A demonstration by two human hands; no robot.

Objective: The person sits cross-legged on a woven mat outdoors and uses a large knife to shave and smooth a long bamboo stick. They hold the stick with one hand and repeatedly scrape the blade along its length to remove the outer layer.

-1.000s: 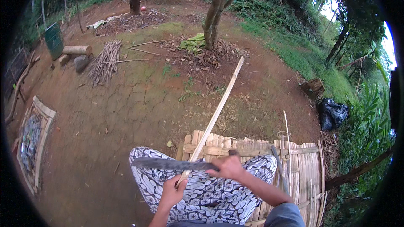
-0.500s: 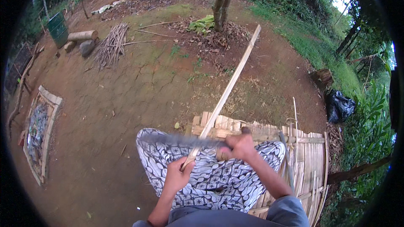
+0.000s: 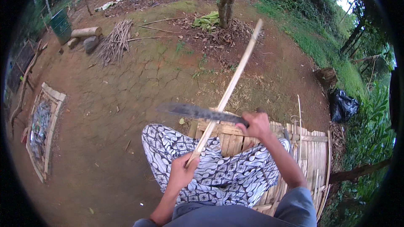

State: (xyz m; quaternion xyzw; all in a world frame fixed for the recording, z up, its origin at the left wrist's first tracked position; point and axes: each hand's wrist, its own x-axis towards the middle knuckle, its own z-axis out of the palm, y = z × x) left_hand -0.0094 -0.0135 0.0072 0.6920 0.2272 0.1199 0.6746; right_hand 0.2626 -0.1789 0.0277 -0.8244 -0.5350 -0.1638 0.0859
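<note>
My left hand [image 3: 182,172] is closed around the near end of a long, pale bamboo strip [image 3: 232,85], which slants away from me to the upper right. In my right hand [image 3: 256,124] is the handle of a machete [image 3: 198,112]. Its dark, broad blade points left and crosses the strip a little beyond my knees, against or just over it. Most of the handle is hidden by my fingers. Patterned black-and-white cloth [image 3: 210,176] covers my legs beneath both hands.
Under and right of my legs lies a slatted bamboo platform [image 3: 313,153]. A black plastic bag [image 3: 343,106] and a stump [image 3: 326,76] stand beyond it. Far left are a stick pile [image 3: 118,40], a log [image 3: 86,32], a green bin [image 3: 60,26] and a framed bed of bottles [image 3: 41,122].
My right hand has moved the machete forward along the strip, away from my left hand. The blade, blurred before, is now clearer. My left hand keeps its hold.
</note>
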